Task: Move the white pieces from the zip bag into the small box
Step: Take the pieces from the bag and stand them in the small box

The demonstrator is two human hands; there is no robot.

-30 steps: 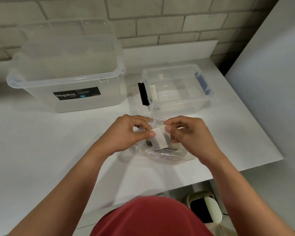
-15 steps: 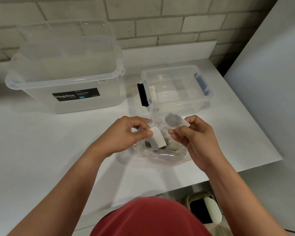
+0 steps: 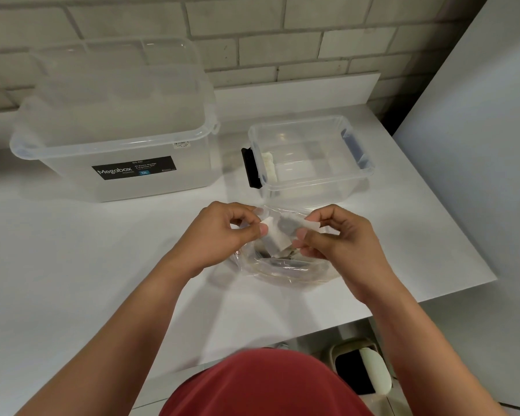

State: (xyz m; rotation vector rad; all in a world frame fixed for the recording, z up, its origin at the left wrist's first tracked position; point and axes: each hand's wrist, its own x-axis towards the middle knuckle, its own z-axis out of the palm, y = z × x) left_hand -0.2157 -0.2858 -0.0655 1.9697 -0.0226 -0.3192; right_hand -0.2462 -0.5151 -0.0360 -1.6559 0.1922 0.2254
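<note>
We found the task barely begun: one lodged piece [image 3: 267, 167] lay at 9 o'clock in the small box [image 3: 318, 176], while the left hand [image 3: 222, 232] pinched a white piece [image 3: 278, 240] and the right hand [image 3: 339, 238] a thinner white strip [image 3: 311, 225] over the zip bag [image 3: 285, 273] at the box's 6 o'clock.

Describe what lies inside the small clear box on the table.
One white piece stands against the left wall of the small box, beside its black latch. No other piece shows; glare on the clear walls blurs part of the floor.
</note>
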